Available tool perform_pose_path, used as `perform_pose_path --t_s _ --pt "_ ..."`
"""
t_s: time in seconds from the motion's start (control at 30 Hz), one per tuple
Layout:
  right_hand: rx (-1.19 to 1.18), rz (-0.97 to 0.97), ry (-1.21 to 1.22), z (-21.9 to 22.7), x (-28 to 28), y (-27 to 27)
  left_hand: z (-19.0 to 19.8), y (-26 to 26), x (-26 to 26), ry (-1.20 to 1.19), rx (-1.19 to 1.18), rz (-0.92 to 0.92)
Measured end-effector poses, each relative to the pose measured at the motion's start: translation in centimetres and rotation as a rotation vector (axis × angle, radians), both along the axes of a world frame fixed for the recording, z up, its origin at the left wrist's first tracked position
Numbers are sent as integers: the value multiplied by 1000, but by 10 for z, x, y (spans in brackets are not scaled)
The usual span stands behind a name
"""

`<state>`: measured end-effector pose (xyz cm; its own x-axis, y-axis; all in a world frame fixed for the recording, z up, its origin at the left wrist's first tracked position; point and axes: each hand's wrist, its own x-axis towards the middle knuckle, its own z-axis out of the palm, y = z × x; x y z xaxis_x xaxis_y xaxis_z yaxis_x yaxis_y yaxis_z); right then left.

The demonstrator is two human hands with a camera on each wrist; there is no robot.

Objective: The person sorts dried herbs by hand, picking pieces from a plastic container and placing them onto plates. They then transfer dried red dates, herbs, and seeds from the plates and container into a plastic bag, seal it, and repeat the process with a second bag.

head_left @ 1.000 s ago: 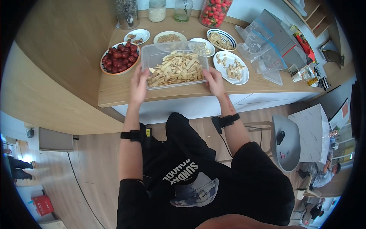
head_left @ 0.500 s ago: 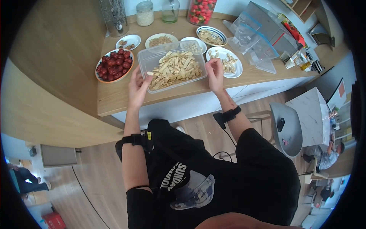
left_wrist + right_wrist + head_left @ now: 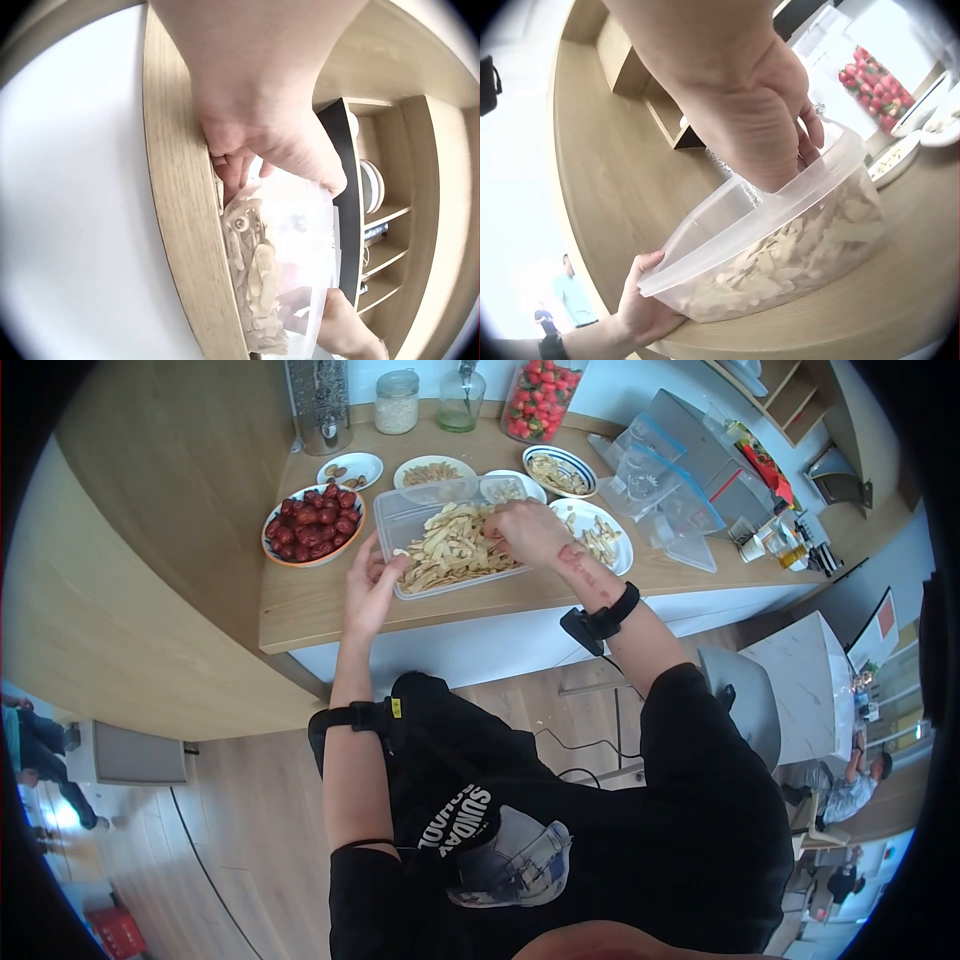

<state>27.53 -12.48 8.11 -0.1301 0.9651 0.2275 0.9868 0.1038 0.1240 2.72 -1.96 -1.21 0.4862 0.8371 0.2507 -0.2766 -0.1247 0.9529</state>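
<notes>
A clear plastic container [image 3: 398,520] stands near the counter's front edge, filled with pale dried slices [image 3: 448,545]. My left hand [image 3: 372,592] grips its left end, and in the right wrist view the thumb of that left hand [image 3: 641,304] lies over the rim. My right hand [image 3: 532,532] reaches over the right side, palm down. Its fingers are bent into the container among the slices. In the right wrist view the rim and palm of the right hand [image 3: 757,135] hide the fingertips, so I cannot tell whether they pinch any slices.
A bowl of red dates [image 3: 313,525] is to the left. Behind stand small plates, a striped bowl [image 3: 560,470], a glass jar [image 3: 397,405] and a strawberry-filled container [image 3: 541,400]. An oval plate [image 3: 622,550] of pieces and clear bags [image 3: 665,480] are at the right.
My right hand let go of the container's right end, lifted off, then moved left into the slices. The left hand stays on the left end. The container has turned slightly.
</notes>
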Motion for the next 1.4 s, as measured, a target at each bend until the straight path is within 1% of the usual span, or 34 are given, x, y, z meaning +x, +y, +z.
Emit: perform_pose_path --t_s 0.13,0.2,0.23,0.33,0.37,0.43,0.47,0.53,0.63,0.67,0.73,0.77,0.83,0.87,0.93,0.97,1.03,1.07,1.13,1.17,1.23,1.27,1.33,1.37,1.4 --pt "24 -27 53 13 3 -6 -3 2 0 3 19 -6" --pt "97 -36 177 21 6 -7 -5 3 0 -11 38 -4" --pt "72 -51 274 25 6 -7 -6 3 -1 -11 33 -5" --pt "20 -114 298 30 0 -3 -5 4 -1 -4 48 -15" --pt "23 -117 299 29 0 -1 -5 3 0 -15 44 -13" --pt "-101 -136 160 24 -2 2 -5 3 0 -23 41 -10" --pt "-101 -137 161 18 0 6 -5 2 0 -24 49 -9" --pt "-146 -114 3 5 4 12 -4 2 0 -24 56 -7" --pt "-132 -92 -63 8 -3 8 -5 2 0 -23 41 -8" --pt "-132 -93 -60 7 -1 7 -5 2 0 -26 39 -7" --pt "-67 12 40 7 6 5 -5 3 0 -28 39 -2" --pt "-67 14 41 7 10 4 -5 3 -1 -28 40 -2" --pt "73 57 177 6 15 5 -6 3 -1 -31 40 1" --pt "73 60 175 3 14 7 -5 3 -1 -19 40 -2" --pt "134 -66 392 -4 13 11 -5 4 0 -9 42 -7" --pt "135 -66 390 0 8 11 -4 4 0 -7 48 -9" --pt "-110 -243 922 7 -2 13 -5 4 0 -8 52 -7" --pt "-114 -240 920 5 -3 16 -6 3 0 -14 45 -6" --pt "-112 -154 1708 0 -5 21 -5 3 0 -21 38 3" --pt "-118 -149 1705 3 -5 21 -5 3 1 -25 47 5" --pt "-279 -11 2180 10 -4 19 -5 2 1 -31 57 16" --pt "-286 -8 2179 7 -3 23 -4 2 1 -29 50 17" --pt "-248 -140 1737 -1 2 33 -3 1 0 -27 43 17" --pt "-250 -139 1736 -3 1 33 -3 1 0 -21 46 14" --pt "-140 -151 1296 -6 -1 32 -3 2 -1 -15 49 10"
